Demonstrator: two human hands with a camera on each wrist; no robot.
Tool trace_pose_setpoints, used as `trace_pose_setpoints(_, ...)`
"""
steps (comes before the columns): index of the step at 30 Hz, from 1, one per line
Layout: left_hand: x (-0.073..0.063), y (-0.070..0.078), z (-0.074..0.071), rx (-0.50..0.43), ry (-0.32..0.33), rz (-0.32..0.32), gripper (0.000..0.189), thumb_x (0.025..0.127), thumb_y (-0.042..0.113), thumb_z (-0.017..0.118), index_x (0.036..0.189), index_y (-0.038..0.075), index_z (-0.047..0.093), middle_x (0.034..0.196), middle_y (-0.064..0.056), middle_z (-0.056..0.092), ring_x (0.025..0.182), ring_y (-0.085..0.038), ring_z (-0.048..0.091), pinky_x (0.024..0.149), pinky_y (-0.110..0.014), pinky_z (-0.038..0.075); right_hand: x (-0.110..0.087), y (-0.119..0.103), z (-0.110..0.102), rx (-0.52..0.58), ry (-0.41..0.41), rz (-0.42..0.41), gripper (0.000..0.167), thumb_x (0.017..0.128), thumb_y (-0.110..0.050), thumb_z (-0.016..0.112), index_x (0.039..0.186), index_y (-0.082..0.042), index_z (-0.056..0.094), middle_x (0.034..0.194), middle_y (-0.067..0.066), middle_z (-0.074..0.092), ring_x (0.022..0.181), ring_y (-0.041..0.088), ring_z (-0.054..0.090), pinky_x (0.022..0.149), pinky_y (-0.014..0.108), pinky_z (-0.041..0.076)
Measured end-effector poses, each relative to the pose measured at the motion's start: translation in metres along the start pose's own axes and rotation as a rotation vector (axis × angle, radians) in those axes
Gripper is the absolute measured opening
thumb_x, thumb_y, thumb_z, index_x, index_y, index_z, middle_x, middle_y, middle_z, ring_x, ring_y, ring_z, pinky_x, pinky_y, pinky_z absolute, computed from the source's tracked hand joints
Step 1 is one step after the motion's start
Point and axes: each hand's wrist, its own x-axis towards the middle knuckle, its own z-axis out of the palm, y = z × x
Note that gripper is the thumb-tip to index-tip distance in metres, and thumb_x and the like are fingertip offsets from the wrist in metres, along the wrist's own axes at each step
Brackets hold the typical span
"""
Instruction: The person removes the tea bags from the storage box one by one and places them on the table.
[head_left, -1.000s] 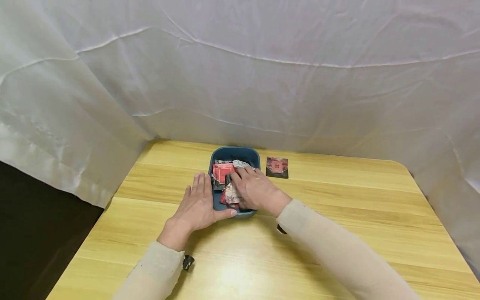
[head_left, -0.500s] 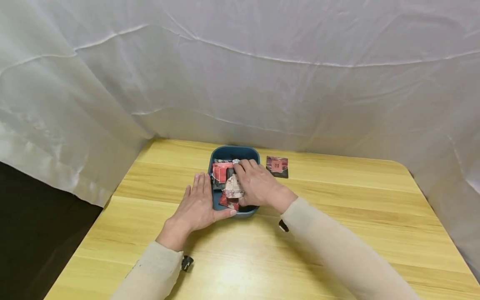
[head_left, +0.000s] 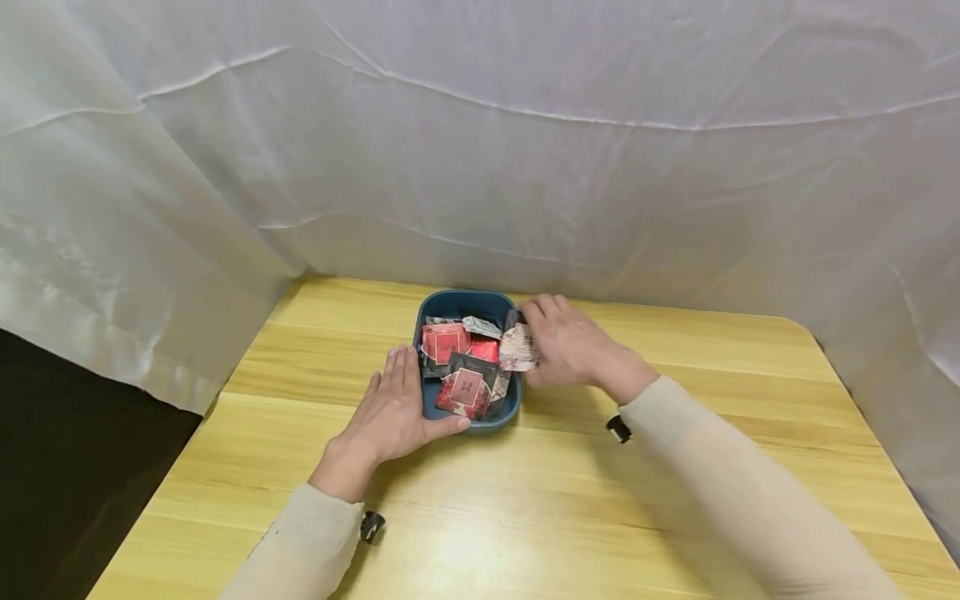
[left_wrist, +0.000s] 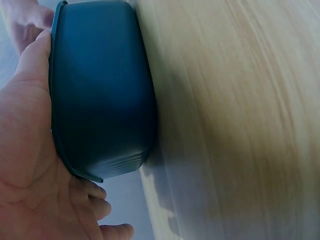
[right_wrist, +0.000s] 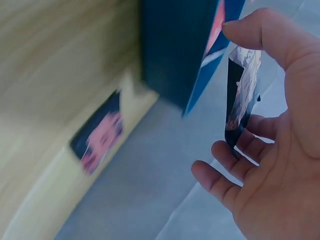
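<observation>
I'm gripping a pale-printed packet (head_left: 516, 349) in my right hand (head_left: 567, 342) at the blue bin's (head_left: 459, 303) three-o'clock rim, my straight-fingered left hand (head_left: 389, 413) is touching its nine-o'clock side, other packets (head_left: 467, 387) are lying inside.

One tub (head_left: 467, 302), two hands (head_left: 384, 418) (head_left: 570, 340), at least six packets (head_left: 467, 390).

1. From here the bin (left_wrist: 102, 85) looks like smooth, softly matt plastic.
2. The packets (head_left: 467, 388) look slightly shiny, foil or coated paper, I can't tell.
3. The surface (head_left: 465, 537) looks wood-grained and glossy.
4. The curtain (head_left: 487, 167) is creased cloth with a satiny sheen.
</observation>
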Motion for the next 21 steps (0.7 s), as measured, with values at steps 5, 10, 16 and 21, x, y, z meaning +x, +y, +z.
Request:
trace_pose_setpoints(5,0.000,0.001,0.000,-0.001,0.003,0.006,0.143,0.079,0.091,0.060,0.166,-0.007,0.002,0.175,-0.027,0.002,0.164,-0.042,0.005,0.130,-0.063,0.015,-0.015,0.041,-0.008,0.028,-0.069,0.088,0.102,0.071,-0.031,0.082,0.153,0.010,0.036,0.147,0.030,0.046,0.132,0.046,0.046,0.117,0.060,0.043)
trace_pose_setpoints(10,0.000,0.000,0.000,-0.011,0.001,0.002,0.143,0.079,0.091,0.061,0.166,-0.006,0.001,0.176,-0.026,0.002,0.164,-0.041,0.004,0.130,-0.063,0.015,-0.024,0.080,-0.010,0.005,-0.126,0.174,0.100,0.077,-0.035,0.087,0.150,0.012,0.037,0.145,0.035,0.046,0.134,0.052,0.045,0.117,0.065,0.040)
trace_pose_setpoints(16,-0.004,-0.005,-0.003,-0.019,-0.008,-0.011,0.144,0.079,0.092,0.060,0.167,-0.005,-0.001,0.176,-0.025,0.002,0.164,-0.041,0.003,0.130,-0.063,0.014,-0.023,0.104,-0.009,-0.023,-0.197,0.224,0.101,0.078,-0.030,0.087,0.153,0.012,0.035,0.151,0.038,0.042,0.140,0.057,0.040,0.119,0.068,0.035)
trace_pose_setpoints(21,-0.008,-0.009,-0.004,-0.009,0.001,-0.009,0.143,0.080,0.091,0.059,0.166,-0.006,0.001,0.175,-0.027,0.004,0.164,-0.042,0.005,0.129,-0.064,0.017,-0.016,0.113,0.003,0.019,-0.257,0.248,0.098,0.080,-0.028,0.086,0.154,0.010,0.034,0.154,0.037,0.039,0.143,0.057,0.037,0.121,0.069,0.032)
